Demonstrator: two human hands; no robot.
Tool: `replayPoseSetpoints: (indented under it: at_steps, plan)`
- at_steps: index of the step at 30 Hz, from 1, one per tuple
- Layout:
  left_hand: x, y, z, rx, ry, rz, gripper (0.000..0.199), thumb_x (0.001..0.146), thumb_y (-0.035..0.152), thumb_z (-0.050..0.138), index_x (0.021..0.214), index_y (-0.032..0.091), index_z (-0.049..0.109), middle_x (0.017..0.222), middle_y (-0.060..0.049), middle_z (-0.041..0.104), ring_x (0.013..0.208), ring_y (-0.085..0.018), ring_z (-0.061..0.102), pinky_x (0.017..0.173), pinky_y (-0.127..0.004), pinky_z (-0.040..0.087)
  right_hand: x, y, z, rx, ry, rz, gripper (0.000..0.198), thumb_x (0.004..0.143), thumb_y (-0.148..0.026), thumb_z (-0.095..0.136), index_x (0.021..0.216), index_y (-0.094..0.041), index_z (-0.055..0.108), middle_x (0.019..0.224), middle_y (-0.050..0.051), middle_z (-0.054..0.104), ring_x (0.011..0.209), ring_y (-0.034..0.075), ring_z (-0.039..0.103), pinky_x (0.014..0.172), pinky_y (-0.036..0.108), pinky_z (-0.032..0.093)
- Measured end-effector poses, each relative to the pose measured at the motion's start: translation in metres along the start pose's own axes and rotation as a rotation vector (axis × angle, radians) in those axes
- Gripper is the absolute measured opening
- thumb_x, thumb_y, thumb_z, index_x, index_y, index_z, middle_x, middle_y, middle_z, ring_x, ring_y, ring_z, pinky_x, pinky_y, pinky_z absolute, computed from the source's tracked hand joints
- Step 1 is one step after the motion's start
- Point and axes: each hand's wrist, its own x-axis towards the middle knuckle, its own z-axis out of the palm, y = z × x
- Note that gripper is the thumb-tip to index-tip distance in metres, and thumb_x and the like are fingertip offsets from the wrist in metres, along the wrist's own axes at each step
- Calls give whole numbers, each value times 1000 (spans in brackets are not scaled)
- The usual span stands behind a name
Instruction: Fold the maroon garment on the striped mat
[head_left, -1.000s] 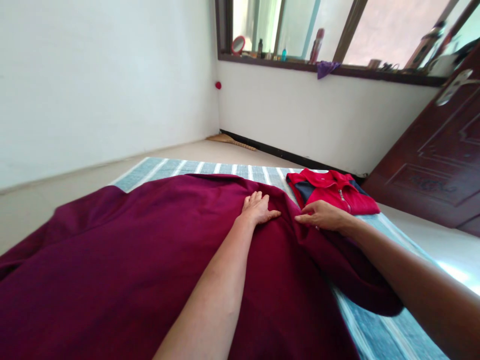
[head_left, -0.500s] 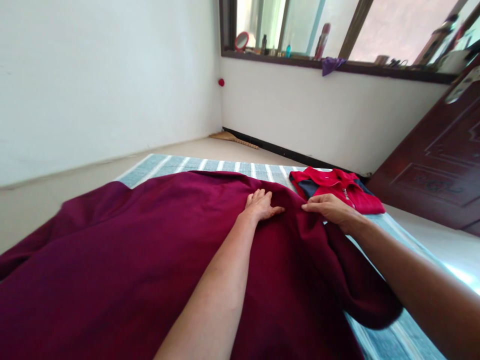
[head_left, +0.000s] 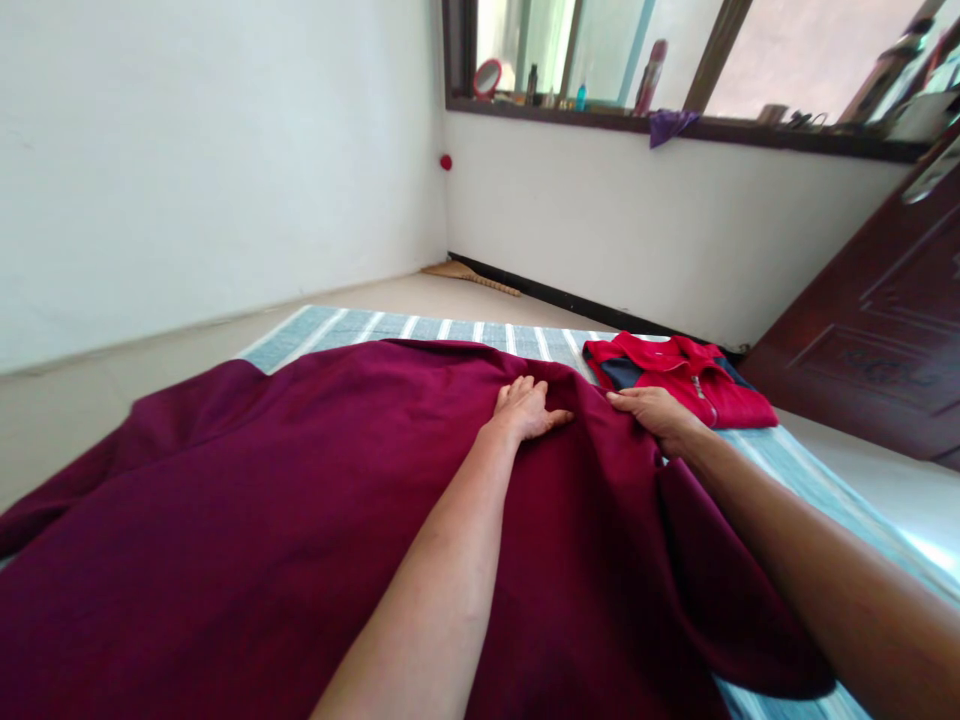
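A large maroon garment [head_left: 315, 500] lies spread over the striped cloth, with one sleeve reaching left and the other hanging in a loose fold at the right. My left hand [head_left: 525, 408] rests flat on its upper part, fingers stretched and thumb apart. To the right, my right hand [head_left: 651, 412] pinches the garment's edge near the shoulder, lifting a fold of fabric. Just beyond that hand sits a folded red shirt [head_left: 675, 375] with dark panels and a zip at the collar.
Blue-and-white striped cloth [head_left: 360, 328] covers the surface underneath. A straw broom [head_left: 472, 275] lies on the floor by the far wall. On the windowsill [head_left: 570, 115] stand a round mirror, bottles and a purple cloth. A dark red door [head_left: 862, 320] is at the right.
The pinched shoulder edge has shifted slightly, and its fold is drawn straighter. The right sleeve's loop has swung lower and to the right. My left hand stays put on the fabric.
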Motion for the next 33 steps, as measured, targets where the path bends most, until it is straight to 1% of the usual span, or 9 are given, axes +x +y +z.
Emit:
replayPoseSetpoints:
  at_steps: [2,4,8,12,19,24,27,31,33]
  plan:
    - [0,0,0,-14,21,5,78,80,71,38,133,14,41,150,-17,31,140,-30,23,109,-42,24,5,1,-5,-37,63,-7,24,77,-35,66,65,-18,55,50,-2,55,40,11,48,36,21,39]
    - [-1,0,-2,-5,29,8,76,80,69,40,133,14,43,149,-16,33,139,-29,24,109,-41,25,8,3,-8,-89,98,-7,26,74,-36,67,60,-18,54,47,-3,51,38,10,44,34,20,35]
    - [-4,-1,-4,22,16,-13,70,78,64,50,131,18,45,150,-13,33,139,-28,24,110,-43,22,12,8,-8,-208,124,-16,27,72,-37,66,58,-16,56,44,-4,46,38,8,40,35,19,28]
    - [-4,-1,-5,21,-1,-41,70,77,62,53,132,19,45,151,-13,30,141,-28,20,111,-45,19,13,8,-7,-317,150,-38,27,73,-35,63,55,-16,56,42,-4,43,38,7,37,36,20,24]
    - [-3,1,-5,24,14,-33,69,77,60,55,131,18,46,150,-13,32,139,-29,23,110,-45,23,10,7,-6,-425,189,-72,33,76,-38,57,51,-17,52,42,-4,41,40,8,37,38,21,22]
    - [-3,0,-4,31,96,55,62,75,52,62,126,19,50,143,-12,41,137,-28,30,108,-37,30,10,6,-5,-475,209,-87,34,76,-38,56,50,-17,54,42,-3,42,41,9,38,39,22,22]
    - [-2,-2,-3,22,86,78,61,77,51,61,128,20,49,146,-11,38,138,-27,28,109,-37,30,10,5,-5,-485,212,-89,34,77,-38,56,50,-17,55,42,-3,43,42,9,39,40,22,22]
    - [-1,-3,-5,18,22,31,67,78,54,58,133,20,44,152,-10,29,140,-26,22,112,-42,23,10,6,-6,-461,213,-86,32,76,-37,58,51,-16,57,43,-3,43,43,9,40,39,22,23]
    - [-1,-3,-5,10,2,17,68,78,54,58,135,20,42,153,-10,27,141,-26,20,112,-44,21,9,6,-6,-425,211,-80,30,75,-36,60,52,-16,56,43,-3,43,42,9,40,39,21,24]
